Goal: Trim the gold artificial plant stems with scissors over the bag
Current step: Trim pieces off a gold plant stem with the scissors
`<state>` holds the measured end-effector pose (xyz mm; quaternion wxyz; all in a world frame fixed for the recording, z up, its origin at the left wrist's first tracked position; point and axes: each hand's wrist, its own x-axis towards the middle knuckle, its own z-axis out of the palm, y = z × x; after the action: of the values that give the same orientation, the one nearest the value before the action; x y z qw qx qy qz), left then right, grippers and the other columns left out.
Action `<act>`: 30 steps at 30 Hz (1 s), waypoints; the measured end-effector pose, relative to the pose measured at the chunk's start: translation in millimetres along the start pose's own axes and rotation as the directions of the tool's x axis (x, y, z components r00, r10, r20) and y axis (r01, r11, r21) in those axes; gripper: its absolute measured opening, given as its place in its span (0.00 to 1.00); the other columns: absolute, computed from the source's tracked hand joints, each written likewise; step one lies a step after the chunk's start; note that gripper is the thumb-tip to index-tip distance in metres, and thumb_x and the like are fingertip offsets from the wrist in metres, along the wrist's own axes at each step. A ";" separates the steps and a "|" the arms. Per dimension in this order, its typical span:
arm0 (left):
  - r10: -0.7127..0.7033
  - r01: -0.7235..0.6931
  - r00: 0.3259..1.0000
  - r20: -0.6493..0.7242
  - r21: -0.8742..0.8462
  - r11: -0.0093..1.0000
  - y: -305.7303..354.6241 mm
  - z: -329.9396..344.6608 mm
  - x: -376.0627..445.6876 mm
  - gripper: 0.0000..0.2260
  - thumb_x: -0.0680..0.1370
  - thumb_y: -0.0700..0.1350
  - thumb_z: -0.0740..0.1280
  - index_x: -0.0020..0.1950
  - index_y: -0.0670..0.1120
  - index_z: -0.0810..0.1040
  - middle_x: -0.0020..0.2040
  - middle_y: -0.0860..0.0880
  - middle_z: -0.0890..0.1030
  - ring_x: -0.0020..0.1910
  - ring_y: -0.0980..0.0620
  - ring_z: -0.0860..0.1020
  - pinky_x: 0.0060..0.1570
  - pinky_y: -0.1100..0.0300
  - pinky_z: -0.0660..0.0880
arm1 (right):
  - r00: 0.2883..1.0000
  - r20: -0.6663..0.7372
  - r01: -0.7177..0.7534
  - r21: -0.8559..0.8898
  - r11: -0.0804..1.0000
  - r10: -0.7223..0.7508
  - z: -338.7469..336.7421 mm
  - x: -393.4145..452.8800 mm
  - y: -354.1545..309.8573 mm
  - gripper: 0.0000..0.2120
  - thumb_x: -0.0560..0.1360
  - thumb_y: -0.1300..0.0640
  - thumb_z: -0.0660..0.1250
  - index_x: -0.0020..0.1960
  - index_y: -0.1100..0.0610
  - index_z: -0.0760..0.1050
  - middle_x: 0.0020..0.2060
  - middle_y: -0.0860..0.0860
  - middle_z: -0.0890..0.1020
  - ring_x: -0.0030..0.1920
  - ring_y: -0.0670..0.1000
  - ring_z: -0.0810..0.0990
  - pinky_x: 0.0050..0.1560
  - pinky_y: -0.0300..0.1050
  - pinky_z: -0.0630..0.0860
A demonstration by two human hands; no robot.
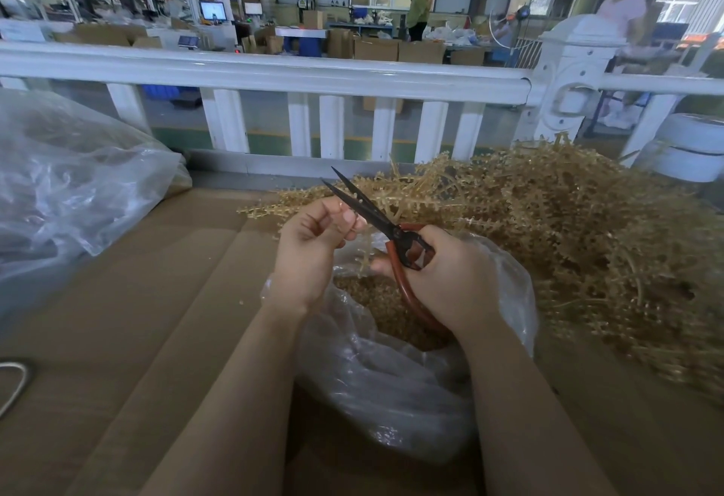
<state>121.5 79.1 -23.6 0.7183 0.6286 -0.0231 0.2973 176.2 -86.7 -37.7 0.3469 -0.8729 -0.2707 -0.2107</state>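
A heap of gold stems (580, 229) was piled on the cardboard-covered worktop (164, 299), right of the clear bag (391, 378) of trimmings. The scissors (376, 217), blades parted, were gripped by the right hand (450, 280) over the bag. A stem (362, 256), apparently, was pinched in the left hand (313, 244). A white railing (274, 72) blocked off the workshop behind.
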 end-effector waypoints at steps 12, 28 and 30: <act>0.001 -0.004 0.996 -0.085 -0.032 0.999 -2.6 -3.5 0.9 0.07 0.81 0.36 0.64 0.45 0.42 0.79 0.34 0.49 0.77 0.34 0.55 0.73 0.41 0.64 0.72 | 0.998 -0.026 0.048 0.008 0.999 -0.048 -0.2 -2.1 -0.9 0.22 0.65 0.24 0.67 0.43 0.40 0.77 0.27 0.38 0.74 0.32 0.33 0.72 0.31 0.29 0.69; -0.062 0.062 0.997 -0.043 -0.006 0.998 -1.9 -1.3 -0.5 0.08 0.81 0.37 0.63 0.44 0.46 0.77 0.37 0.50 0.80 0.38 0.54 0.77 0.48 0.57 0.72 | 0.998 0.059 -0.035 0.081 0.996 0.030 4.3 -1.7 -1.6 0.20 0.60 0.19 0.64 0.36 0.34 0.69 0.30 0.35 0.77 0.41 0.34 0.77 0.30 0.29 0.64; -0.064 0.064 0.998 -0.028 0.001 0.998 -2.4 -1.8 -0.2 0.08 0.81 0.38 0.63 0.44 0.46 0.77 0.37 0.50 0.80 0.38 0.55 0.77 0.48 0.57 0.71 | 0.998 0.051 -0.029 0.085 0.996 0.025 5.0 -1.6 -1.6 0.20 0.61 0.20 0.65 0.37 0.34 0.69 0.31 0.35 0.78 0.41 0.34 0.77 0.30 0.30 0.65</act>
<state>121.8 80.6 -26.2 0.7271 0.6256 0.0073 0.2827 174.9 -82.6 -41.1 0.3801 -0.8657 -0.2764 -0.1722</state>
